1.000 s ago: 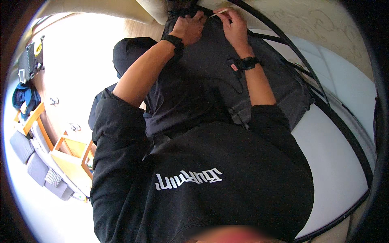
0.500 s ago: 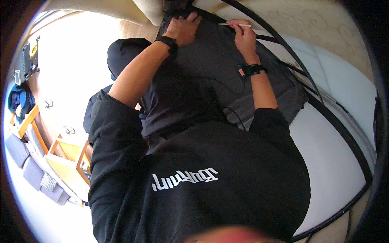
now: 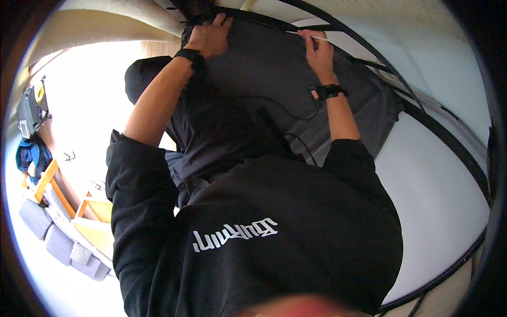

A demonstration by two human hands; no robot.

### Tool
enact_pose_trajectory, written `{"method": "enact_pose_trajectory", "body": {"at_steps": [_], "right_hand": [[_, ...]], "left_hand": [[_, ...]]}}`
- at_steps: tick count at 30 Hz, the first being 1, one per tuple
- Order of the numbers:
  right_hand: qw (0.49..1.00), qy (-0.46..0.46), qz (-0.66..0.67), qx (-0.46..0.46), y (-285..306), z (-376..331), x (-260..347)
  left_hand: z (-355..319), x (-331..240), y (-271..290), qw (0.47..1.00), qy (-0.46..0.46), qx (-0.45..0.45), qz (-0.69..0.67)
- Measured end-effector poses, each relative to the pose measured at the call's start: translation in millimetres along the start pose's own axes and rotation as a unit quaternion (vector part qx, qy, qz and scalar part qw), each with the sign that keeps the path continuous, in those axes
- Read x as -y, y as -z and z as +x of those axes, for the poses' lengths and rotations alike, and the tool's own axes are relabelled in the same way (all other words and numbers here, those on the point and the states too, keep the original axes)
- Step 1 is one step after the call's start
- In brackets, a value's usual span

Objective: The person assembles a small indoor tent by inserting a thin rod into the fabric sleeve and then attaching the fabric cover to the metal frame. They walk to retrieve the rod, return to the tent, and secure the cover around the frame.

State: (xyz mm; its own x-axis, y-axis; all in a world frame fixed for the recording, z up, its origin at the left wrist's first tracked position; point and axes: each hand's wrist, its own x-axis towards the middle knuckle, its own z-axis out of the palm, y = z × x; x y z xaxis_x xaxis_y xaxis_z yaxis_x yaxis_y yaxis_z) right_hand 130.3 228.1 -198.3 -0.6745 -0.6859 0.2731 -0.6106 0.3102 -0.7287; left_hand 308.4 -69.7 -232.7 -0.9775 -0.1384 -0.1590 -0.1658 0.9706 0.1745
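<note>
Head view, now. Dark cloth (image 3: 253,68) spread over a white surface (image 3: 430,195), reaching toward that surface's far edge, where a black rail (image 3: 455,143) curves round. Right hand (image 3: 320,55) near the cloth's far edge, fingers closed in a pinch on a thin pale stick (image 3: 319,37); stick lies crosswise, one end pointing left, the other showing past the fingers. Whether its tip touches the cloth: cannot tell.

Left hand (image 3: 210,39) at the cloth's far left corner, back of the hand up, fingers loosely spread and partly bent, close beside a black bundle (image 3: 194,10). Grip underneath hidden; cannot tell if it holds anything.

Change: a second ago both hands work close together, stick between them. Now they sit well apart, the gap wider again than half a second ago. Suggests the work in hand is stretching along the far edge, with the stick left to the right hand alone.

Writing: bold white lettering (image 3: 235,235) across the chest of a black sweatshirt (image 3: 317,211), upside down from this angle; words not copied. Small reddish label (image 3: 315,95) at the right wristband (image 3: 332,90), too small to read.
</note>
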Motion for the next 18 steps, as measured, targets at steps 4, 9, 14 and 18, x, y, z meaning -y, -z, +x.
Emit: {"method": "enact_pose_trajectory", "body": {"at_steps": [4,9,14,18], "right_hand": [[0.999,-0.007,0.026,-0.042,15.7,-10.6,-12.6],[0.989,-0.049,0.116,-0.079,35.7,-22.5,-15.6],[0.984,0.023,0.156,-0.08,29.2,-36.6,0.1],[0.991,0.073,0.104,-0.041,-1.1,-35.7,14.4]], "left_hand": [[-1.1,0.9,7.5,0.999,-0.011,0.03,-0.008],[-1.0,1.5,7.5,0.999,-0.015,0.029,0.016],[2.6,-15.6,7.5,0.998,-0.031,-0.031,0.054],[5.6,-40.8,10.4,0.992,-0.095,-0.058,0.066]]}}
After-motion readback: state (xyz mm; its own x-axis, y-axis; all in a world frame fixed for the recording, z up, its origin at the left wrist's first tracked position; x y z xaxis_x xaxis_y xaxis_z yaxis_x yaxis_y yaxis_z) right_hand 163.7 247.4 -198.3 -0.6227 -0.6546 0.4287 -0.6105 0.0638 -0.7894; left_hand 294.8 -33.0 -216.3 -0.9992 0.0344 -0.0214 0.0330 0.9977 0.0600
